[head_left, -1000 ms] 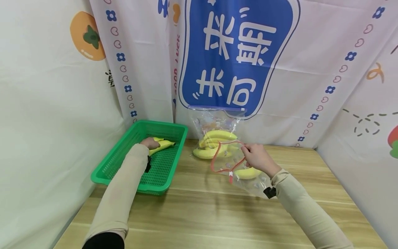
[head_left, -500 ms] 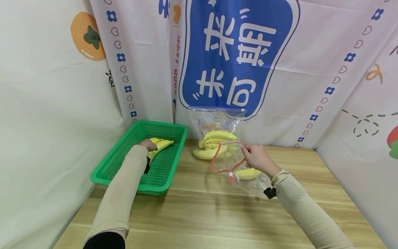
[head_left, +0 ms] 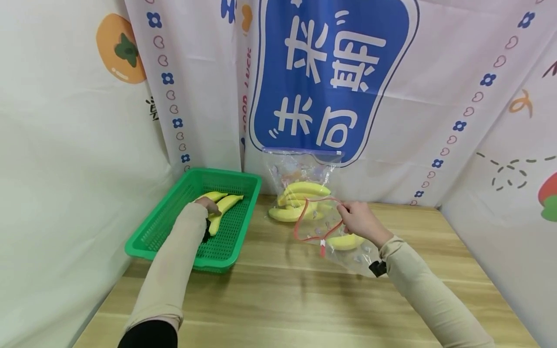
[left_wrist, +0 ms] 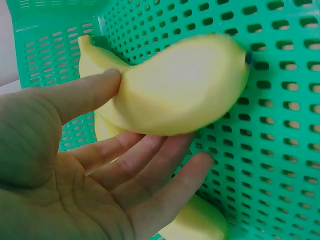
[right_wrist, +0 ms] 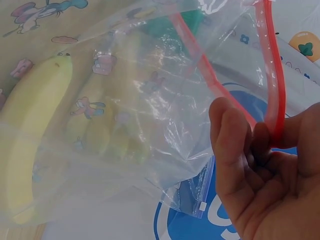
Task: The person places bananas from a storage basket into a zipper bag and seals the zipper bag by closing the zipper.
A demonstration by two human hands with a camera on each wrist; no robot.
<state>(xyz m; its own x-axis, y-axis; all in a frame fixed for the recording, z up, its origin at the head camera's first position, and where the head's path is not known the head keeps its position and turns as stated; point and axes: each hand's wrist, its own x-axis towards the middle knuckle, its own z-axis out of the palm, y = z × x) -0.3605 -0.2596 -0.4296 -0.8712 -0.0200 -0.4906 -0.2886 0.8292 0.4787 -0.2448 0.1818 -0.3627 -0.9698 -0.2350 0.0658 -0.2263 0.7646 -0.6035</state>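
Note:
In the green basket (head_left: 237, 241), my left hand (head_left: 208, 206) holds a yellow banana (left_wrist: 185, 85) between the thumb on its upper side and fingers along its underside. A second banana lies behind it, and part of another banana (left_wrist: 200, 220) shows below my fingers. My right hand (head_left: 361, 220) pinches the red zip edge (right_wrist: 275, 75) of a clear printed zip bag (head_left: 359, 263), whose mouth gapes open towards the left. One banana (right_wrist: 37, 130) lies inside this bag.
Behind the red-edged bag, a clear bag with a purple zip (head_left: 300, 152) leans against the printed back curtain (head_left: 400, 159), with several bananas (head_left: 304, 188) inside. White curtains flank the wooden table (head_left: 278, 304) on both sides.
My left hand has shifted slightly to the left in the basket. The bananas there have turned, and more of the front one's lower end shows. My right hand keeps its place on the bag.

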